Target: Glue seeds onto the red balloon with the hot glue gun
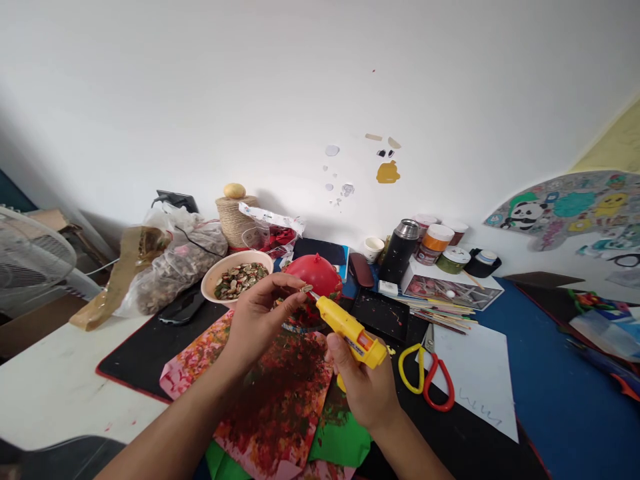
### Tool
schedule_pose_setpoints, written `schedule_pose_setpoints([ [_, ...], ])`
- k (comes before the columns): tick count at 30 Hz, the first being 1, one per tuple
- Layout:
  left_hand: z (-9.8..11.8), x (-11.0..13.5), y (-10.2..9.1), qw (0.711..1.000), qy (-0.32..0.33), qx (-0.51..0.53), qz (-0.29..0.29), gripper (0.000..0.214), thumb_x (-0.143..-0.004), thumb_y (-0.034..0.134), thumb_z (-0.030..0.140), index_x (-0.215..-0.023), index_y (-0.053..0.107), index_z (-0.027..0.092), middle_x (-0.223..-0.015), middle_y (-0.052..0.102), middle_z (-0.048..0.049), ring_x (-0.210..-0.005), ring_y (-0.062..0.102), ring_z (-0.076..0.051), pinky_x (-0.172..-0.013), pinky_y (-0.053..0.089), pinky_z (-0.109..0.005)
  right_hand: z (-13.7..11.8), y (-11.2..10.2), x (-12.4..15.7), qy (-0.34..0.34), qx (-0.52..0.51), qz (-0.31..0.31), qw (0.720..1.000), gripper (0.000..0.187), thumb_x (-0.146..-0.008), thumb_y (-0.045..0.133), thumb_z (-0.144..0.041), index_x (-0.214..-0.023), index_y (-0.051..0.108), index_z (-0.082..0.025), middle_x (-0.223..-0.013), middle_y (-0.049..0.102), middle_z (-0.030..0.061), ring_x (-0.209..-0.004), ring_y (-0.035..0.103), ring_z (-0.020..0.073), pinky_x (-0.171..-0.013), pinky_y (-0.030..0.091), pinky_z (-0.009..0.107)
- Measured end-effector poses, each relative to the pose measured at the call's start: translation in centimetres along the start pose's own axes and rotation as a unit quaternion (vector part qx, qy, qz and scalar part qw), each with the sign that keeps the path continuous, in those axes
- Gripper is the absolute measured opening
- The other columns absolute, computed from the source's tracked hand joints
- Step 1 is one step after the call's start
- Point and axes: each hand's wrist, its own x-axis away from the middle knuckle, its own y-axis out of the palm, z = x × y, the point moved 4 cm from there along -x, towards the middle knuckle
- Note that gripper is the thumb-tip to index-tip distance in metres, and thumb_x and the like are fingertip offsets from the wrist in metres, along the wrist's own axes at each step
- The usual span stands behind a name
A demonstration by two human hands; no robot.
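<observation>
My left hand pinches a small pale shell piece between thumb and fingertips. In my right hand is a yellow hot glue gun, its nozzle pointing up and left, right at the shell piece; whether they touch I cannot tell. Just behind both hands sits a red balloon, its lower part covered with dark red and green bits and partly hidden by my left hand. A pink bowl of green and brown shell pieces stands to the left. Paint-stained paper lies below my hands.
Red-and-yellow scissors lie right of the glue gun on a black mat, beside white paper. Behind are a black tray, a thermos, paint jars and a twine spool. A filled plastic bag and phone lie left.
</observation>
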Motion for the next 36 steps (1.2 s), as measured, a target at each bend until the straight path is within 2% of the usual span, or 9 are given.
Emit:
schedule_pose_setpoints([
  [14,0.21,-0.13,0.12,1.0,-0.011,0.004,0.007,0.027,-0.082,0.093,0.043,-0.093,0.082,0.02,-0.093,0.082,-0.0063,-0.078,0.075,-0.019,-0.073,0.063,-0.029,-0.26,0.06,-0.1,-0.005,0.012,-0.008,1.0,0.054,-0.11,0.059,-0.058,-0.07,0.067,-0.022,-0.057,0.062,0.0003,-0.049,0.057,0.0154,-0.049,0.045,0.026],
  [27,0.02,-0.1,-0.02,1.0,-0.015,0.0,0.006,0.024,-0.084,0.092,0.041,-0.095,0.083,0.021,-0.094,0.082,-0.0062,-0.081,0.075,-0.019,-0.073,0.062,-0.027,-0.11,0.0,-0.05,-0.002,0.007,0.002,1.0,0.054,-0.109,0.06,-0.058,-0.07,0.068,-0.022,-0.057,0.06,-0.0007,-0.049,0.056,0.015,-0.049,0.044,0.026],
  [36,-0.22,-0.17,-0.1,0.999,-0.038,0.021,0.012,0.029,-0.081,0.094,0.044,-0.095,0.084,0.021,-0.092,0.083,-0.0063,-0.08,0.076,-0.02,-0.071,0.062,-0.028,-0.04,0.0,-0.11,0.0,0.007,0.001,1.0,0.053,-0.109,0.06,-0.058,-0.071,0.067,-0.022,-0.058,0.061,-0.0001,-0.049,0.057,0.0153,-0.049,0.045,0.025],
])
